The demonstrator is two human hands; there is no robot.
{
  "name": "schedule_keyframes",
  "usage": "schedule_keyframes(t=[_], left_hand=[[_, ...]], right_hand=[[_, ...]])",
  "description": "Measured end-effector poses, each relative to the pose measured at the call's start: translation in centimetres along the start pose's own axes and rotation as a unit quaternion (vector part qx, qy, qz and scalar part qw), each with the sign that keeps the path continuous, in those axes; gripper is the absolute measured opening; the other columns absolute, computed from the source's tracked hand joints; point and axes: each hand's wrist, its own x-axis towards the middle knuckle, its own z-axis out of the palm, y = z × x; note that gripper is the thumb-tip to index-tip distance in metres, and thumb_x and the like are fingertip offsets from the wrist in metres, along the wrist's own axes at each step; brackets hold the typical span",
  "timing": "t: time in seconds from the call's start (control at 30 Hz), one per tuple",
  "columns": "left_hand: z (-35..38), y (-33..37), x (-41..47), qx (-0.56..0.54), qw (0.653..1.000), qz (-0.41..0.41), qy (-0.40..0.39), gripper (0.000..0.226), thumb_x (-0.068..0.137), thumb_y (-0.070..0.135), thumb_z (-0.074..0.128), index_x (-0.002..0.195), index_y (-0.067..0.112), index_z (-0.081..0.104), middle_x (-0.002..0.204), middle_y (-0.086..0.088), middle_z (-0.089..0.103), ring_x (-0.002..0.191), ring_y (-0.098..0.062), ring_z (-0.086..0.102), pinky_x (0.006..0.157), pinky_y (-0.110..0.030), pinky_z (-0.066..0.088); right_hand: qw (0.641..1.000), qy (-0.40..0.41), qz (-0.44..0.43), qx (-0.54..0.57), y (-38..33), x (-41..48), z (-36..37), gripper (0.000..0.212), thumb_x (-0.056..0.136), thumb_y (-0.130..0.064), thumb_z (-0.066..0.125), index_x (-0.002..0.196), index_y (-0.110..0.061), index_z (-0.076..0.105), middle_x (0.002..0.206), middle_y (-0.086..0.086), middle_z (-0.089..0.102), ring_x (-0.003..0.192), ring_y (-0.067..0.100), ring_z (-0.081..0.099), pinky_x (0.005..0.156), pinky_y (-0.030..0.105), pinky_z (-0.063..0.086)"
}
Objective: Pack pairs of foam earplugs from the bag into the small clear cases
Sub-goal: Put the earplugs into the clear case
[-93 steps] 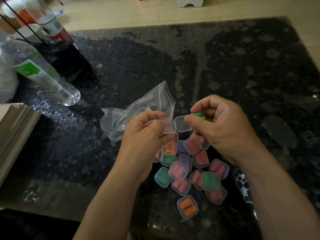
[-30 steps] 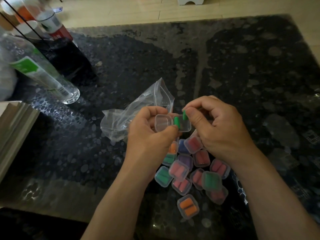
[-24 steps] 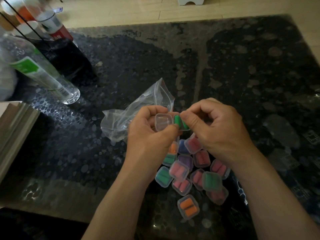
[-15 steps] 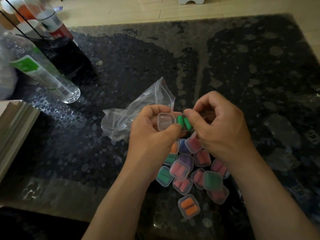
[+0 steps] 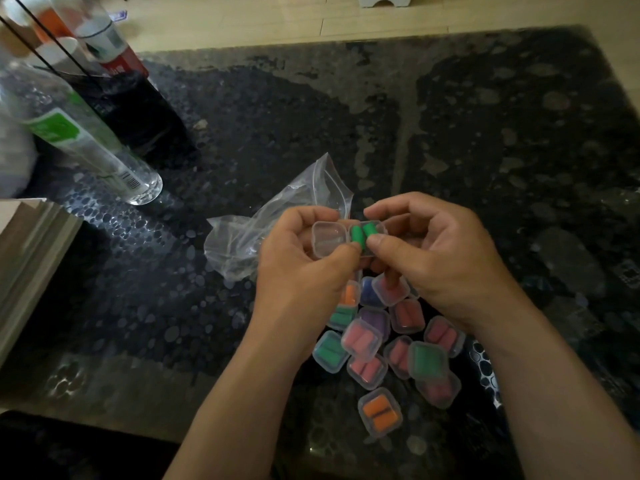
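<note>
Open case [image 5: 328,238] pinched by left hand [image 5: 304,271] and right hand [image 5: 440,261], green earplugs [image 5: 357,234] inside, axes pointing away

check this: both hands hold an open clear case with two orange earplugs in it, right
Not quite: in the head view the two earplugs in the open case are green, not orange. The left hand and right hand do both hold it.

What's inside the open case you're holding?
Two green earplugs lie side by side in the case's right half; the left half looks empty. Thumbs hide their near ends.
</note>
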Motion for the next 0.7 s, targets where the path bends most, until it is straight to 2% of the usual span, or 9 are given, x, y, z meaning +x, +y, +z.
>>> schedule_keyframes(t=[0.17,0.33,0.4,0.47,0.57,0.7], left_hand=[[0.10,0.09,-0.03,0.003,1.000,0.009,-0.007,0.034,0.083,-0.009,0.076,0.102,0.017,0.063,0.091,-0.010,0.077,0.080,-0.025,0.074,0.075,-0.043,0.064],[0.16,-0.18,0.01,0.027,0.999,0.033,0.006,0.034,0.084,-0.009,0.075,0.100,0.019,0.064,0.090,-0.013,0.076,0.080,-0.031,0.074,0.078,-0.056,0.062],[0.19,-0.25,0.00,0.042,0.998,0.047,0.004,0.034,0.085,-0.007,0.075,0.104,0.020,0.065,0.091,-0.010,0.077,0.085,-0.033,0.075,0.078,-0.057,0.062],[0.30,-0.35,-0.04,0.062,0.996,0.061,0.002,0.035,0.086,-0.006,0.075,0.108,0.020,0.067,0.093,-0.005,0.078,0.085,-0.028,0.076,0.075,-0.050,0.064],[0.48,-0.55,-0.01,0.079,0.994,0.075,-0.003,0.038,0.087,-0.008,0.071,0.116,0.018,0.070,0.098,-0.001,0.078,0.085,-0.016,0.076,0.072,-0.030,0.063],[0.89,-0.43,-0.25,0.084,0.993,0.086,-0.019,0.040,0.090,-0.007,0.066,0.122,0.016,0.070,0.090,-0.005,0.078,0.075,-0.013,0.073,0.066,-0.023,0.061]], right_hand=[[1.000,0.003,0.007,0.004,-0.08,-0.09,-0.15,0.021,0.086,-0.001,0.075,0.098,-0.018,0.072,0.087,0.013,0.072,0.072,0.028,0.075,0.059,0.039,0.063],[0.996,0.007,0.056,0.062,-0.40,0.03,-0.06,0.019,0.093,0.004,0.062,0.095,-0.012,0.073,0.080,0.018,0.072,0.068,0.031,0.073,0.055,0.035,0.061],[0.995,0.013,0.067,0.066,-0.50,0.06,0.09,0.020,0.094,0.007,0.059,0.095,-0.008,0.072,0.079,0.018,0.072,0.067,0.031,0.073,0.055,0.035,0.062],[0.995,0.013,0.075,0.065,-0.57,0.03,0.24,0.018,0.093,0.009,0.059,0.096,-0.005,0.071,0.077,0.019,0.072,0.065,0.030,0.074,0.054,0.035,0.063],[0.994,0.021,0.087,0.065,-0.64,0.01,0.42,0.016,0.092,0.009,0.060,0.096,-0.003,0.070,0.077,0.020,0.072,0.065,0.031,0.074,0.056,0.039,0.063],[0.994,0.030,0.092,0.059,-0.72,-0.03,0.40,0.015,0.093,0.009,0.059,0.098,-0.002,0.070,0.078,0.019,0.073,0.064,0.029,0.074,0.056,0.038,0.063]])
